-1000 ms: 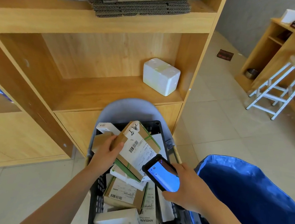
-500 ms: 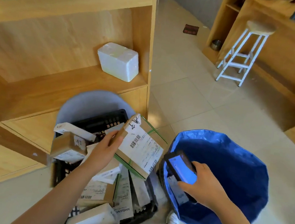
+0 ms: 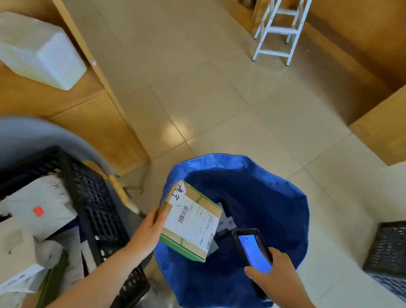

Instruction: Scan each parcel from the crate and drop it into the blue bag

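One brown parcel (image 3: 191, 222), white barcode label, green tape; left hand (image 3: 148, 226) fingers clamped; right hand (image 3: 277, 275) grips scanner (image 3: 252, 252).

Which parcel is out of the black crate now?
The brown cardboard parcel with green tape, gripped by the left hand over the blue bag.

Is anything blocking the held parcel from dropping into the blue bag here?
Nothing visible. The left hand holds the parcel over the blue bag, whose mouth gapes open beneath it. The right hand holds the phone off to the side.
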The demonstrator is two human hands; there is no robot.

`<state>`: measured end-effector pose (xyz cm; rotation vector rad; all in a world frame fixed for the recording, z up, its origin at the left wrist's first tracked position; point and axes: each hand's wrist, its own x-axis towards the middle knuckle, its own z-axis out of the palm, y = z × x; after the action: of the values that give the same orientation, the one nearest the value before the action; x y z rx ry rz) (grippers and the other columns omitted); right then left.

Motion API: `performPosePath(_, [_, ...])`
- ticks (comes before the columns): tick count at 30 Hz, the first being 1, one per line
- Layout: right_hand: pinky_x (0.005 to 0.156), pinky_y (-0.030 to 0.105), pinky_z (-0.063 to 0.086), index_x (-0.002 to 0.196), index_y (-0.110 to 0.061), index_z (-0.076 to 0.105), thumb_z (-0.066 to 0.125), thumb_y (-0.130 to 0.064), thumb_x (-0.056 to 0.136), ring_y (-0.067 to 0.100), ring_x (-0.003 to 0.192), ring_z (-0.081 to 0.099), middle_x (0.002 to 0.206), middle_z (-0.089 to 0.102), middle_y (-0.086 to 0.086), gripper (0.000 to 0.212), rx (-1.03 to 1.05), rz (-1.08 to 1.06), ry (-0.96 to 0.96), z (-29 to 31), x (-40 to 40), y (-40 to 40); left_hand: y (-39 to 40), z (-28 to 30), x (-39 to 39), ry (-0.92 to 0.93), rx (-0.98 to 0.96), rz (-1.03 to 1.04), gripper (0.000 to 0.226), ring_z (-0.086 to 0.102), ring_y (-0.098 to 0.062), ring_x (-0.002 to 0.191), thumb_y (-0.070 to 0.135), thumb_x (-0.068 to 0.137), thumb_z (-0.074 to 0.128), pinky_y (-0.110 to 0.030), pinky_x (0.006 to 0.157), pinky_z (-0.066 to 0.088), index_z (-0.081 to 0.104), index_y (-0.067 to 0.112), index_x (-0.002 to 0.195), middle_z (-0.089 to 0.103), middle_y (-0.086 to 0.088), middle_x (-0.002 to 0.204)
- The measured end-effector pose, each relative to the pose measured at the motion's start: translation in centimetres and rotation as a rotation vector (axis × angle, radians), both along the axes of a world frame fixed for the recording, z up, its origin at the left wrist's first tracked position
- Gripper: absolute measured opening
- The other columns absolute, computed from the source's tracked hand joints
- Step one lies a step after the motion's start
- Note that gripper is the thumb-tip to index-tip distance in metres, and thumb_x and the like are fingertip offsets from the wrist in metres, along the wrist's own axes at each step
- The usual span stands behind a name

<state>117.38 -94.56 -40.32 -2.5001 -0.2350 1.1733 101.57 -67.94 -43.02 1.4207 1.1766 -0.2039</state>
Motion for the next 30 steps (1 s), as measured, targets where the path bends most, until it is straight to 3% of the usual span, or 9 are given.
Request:
performPosePath(3, [0.062, 0.027, 0.049, 0.103, -0.026, 0.054, 0.069, -0.058, 0.057, 0.011, 0.078, 0.062, 0.102, 0.056, -0.004, 0.058, -0.015, -0.062, 0.043, -4.6, 2.6, -0.1, -1.2, -5.7, 3.3, 0.075, 0.0, 0.014, 0.051, 0.056, -0.004, 0.102, 0.078, 0.086, 0.036, -0.03, 0.091, 0.041, 0.059, 0.036, 0.105, 0.064, 0.018, 0.107])
performPosePath(5, [0.059, 0.027, 0.049, 0.1, -0.025, 0.054, 0.072, -0.055, 0.059, 0.013, 0.075, 0.063, 0.1, 0.058, -0.001, 0.053, -0.012, -0.118, 0.056, -8.0, 4.0, 0.6, -1.6, -9.5, 5.6, 0.15, -0.008, 0.012, 0.053, 0.055, -0.01, 0.099, 0.073, 0.091, 0.034, -0.029, 0.085, 0.036, 0.059, 0.029, 0.104, 0.063, 0.014, 0.1])
performPosePath(7, [0.059, 0.028, 0.049, 0.104, -0.022, 0.054, 0.075, -0.052, 0.064, 0.013, 0.077, 0.061, 0.102, 0.056, -0.001, 0.053, 0.003, -0.176, 0.047, -11.8, 5.1, 1.5, -1.5, -13.6, 7.5, 0.221, -0.046, 0.019, 0.048, 0.056, -0.014, 0.102, 0.068, 0.094, 0.033, -0.031, 0.088, 0.037, 0.057, 0.03, 0.109, 0.064, 0.011, 0.106])
performPosePath(11, [0.062, 0.029, 0.049, 0.114, -0.02, 0.055, 0.077, -0.047, 0.069, 0.013, 0.083, 0.06, 0.105, 0.052, -0.003, 0.057, 0.039, -0.302, 0.029, -20.2, 6.7, 3.6, -0.7, -25.7, 9.1, 0.326, -0.101, 0.043, 0.087, 0.061, -0.022, 0.112, 0.09, 0.075, 0.034, -0.043, 0.103, 0.046, 0.059, 0.025, 0.126, 0.066, 0.001, 0.122])
performPosePath(15, [0.064, 0.03, 0.049, 0.11, -0.016, 0.056, 0.079, -0.047, 0.069, 0.013, 0.083, 0.057, 0.106, 0.054, 0.003, 0.056, 0.067, -0.364, 0.03, -29.5, 7.5, 5.4, 0.8, -36.0, 11.5, 0.422, -0.094, 0.106, 0.103, 0.052, -0.031, 0.126, 0.089, 0.075, 0.028, -0.046, 0.108, 0.041, 0.046, 0.014, 0.143, 0.054, -0.011, 0.14])
performPosePath(19, [0.064, 0.028, 0.047, 0.107, -0.016, 0.057, 0.082, -0.045, 0.07, 0.014, 0.085, 0.057, 0.103, 0.054, 0.003, 0.054, 0.097, -0.382, 0.043, -37.6, 7.5, 7.1, 2.4, -44.1, 14.8, 0.407, -0.09, 0.187, 0.068, 0.054, -0.032, 0.119, 0.057, 0.101, 0.028, -0.034, 0.094, 0.041, 0.048, 0.002, 0.135, 0.055, -0.019, 0.134])
performPosePath(23, [0.065, 0.029, 0.047, 0.106, -0.013, 0.058, 0.078, -0.051, 0.062, 0.019, 0.087, 0.059, 0.101, 0.058, 0.005, 0.062, 0.106, -0.398, 0.064, -43.8, 7.8, 8.6, 4.1, -50.6, 16.9, 0.355, -0.152, 0.292, 0.051, 0.059, -0.023, 0.079, 0.048, 0.105, 0.027, -0.03, 0.071, 0.048, 0.059, 0.011, 0.09, 0.065, -0.013, 0.094])
performPosePath(27, [0.062, 0.028, 0.05, 0.101, -0.014, 0.059, 0.065, -0.062, 0.05, 0.019, 0.083, 0.062, 0.098, 0.061, 0.006, 0.07, 0.136, -0.395, 0.043, -47.7, 8.2, 10.1, 5.2, -55.6, 18.4, 0.37, -0.151, 0.34, 0.052, 0.062, -0.027, 0.088, 0.049, 0.105, 0.027, -0.035, 0.082, 0.052, 0.063, 0.011, 0.098, 0.065, -0.013, 0.099])
performPosePath(30, [0.061, 0.026, 0.049, 0.105, -0.014, 0.057, 0.071, -0.057, 0.057, 0.017, 0.086, 0.06, 0.103, 0.057, 0.006, 0.066, 0.134, -0.381, 0.062, -49.0, 8.5, 10.9, 5.4, -57.9, 18.9, 0.373, -0.156, 0.324, 0.042, 0.057, -0.024, 0.082, 0.041, 0.105, 0.035, -0.03, 0.066, 0.043, 0.063, 0.01, 0.104, 0.064, -0.012, 0.102])
